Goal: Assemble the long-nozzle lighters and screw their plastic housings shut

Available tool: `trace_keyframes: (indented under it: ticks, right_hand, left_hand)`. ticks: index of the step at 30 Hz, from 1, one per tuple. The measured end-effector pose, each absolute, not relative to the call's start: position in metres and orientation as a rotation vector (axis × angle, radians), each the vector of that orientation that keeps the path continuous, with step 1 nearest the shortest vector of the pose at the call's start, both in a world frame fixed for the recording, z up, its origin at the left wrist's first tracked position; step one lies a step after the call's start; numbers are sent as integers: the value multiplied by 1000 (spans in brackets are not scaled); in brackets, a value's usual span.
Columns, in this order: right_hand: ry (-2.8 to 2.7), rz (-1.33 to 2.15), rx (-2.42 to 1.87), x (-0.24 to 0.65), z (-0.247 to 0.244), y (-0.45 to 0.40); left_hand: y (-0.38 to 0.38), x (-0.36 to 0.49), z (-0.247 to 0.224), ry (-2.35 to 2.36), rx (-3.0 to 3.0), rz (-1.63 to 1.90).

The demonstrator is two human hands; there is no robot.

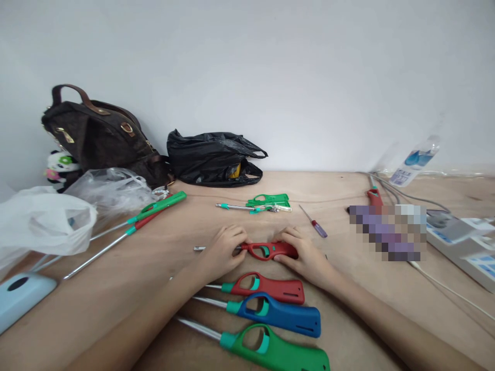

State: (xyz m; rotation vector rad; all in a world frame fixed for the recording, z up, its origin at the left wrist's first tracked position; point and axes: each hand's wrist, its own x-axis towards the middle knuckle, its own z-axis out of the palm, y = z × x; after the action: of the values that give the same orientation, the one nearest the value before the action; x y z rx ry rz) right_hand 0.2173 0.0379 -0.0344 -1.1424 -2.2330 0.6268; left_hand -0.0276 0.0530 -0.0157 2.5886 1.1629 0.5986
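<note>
My left hand [228, 250] is closed on the front of a red lighter [266, 251], near where its metal tube begins; the tube tip sticks out to the left. At the lighter's handle end, my right hand [299, 251] wraps its fingers round the body. Nearer to me lie another red lighter [280, 289], a blue lighter [290, 315] and a green lighter [290, 353], their tubes pointing left. Beyond my hands are an opened green casing [276, 199], a loose metal tube with teal parts [237, 207] and a screwdriver [317, 226].
A dark backpack [104, 136], a black plastic bag [212, 157] and white plastic bags [46, 216] stand at the back left. More lighters [154, 207] lie beside them. On the right are a tilted bottle [417, 159], cables, a power strip [456, 252] and a red lighter [374, 198].
</note>
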Motion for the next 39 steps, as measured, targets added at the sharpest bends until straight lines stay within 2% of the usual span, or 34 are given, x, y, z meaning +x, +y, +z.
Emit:
trace_keyframes:
  ticks: [17, 23, 30, 35, 39]
  right_hand:
    - [-2175, 761, -1269, 215, -33, 43]
    - [-2154, 874, -1289, 214, -29, 44]
    - [-2219, 714, -1304, 216, -23, 40]
    - [-2296, 716, -1257, 222, -18, 41]
    - [-2475, 457, -1334, 226, -17, 43]
  left_hand:
    - [60, -26, -16, 1118, 2624, 566]
    - [66, -24, -12, 1124, 2386, 538]
    - [69, -15, -6, 1200, 2306, 409]
    - [58, -7, 0, 1249, 2495, 519]
    - [55, -7, 0, 1200, 2636, 568]
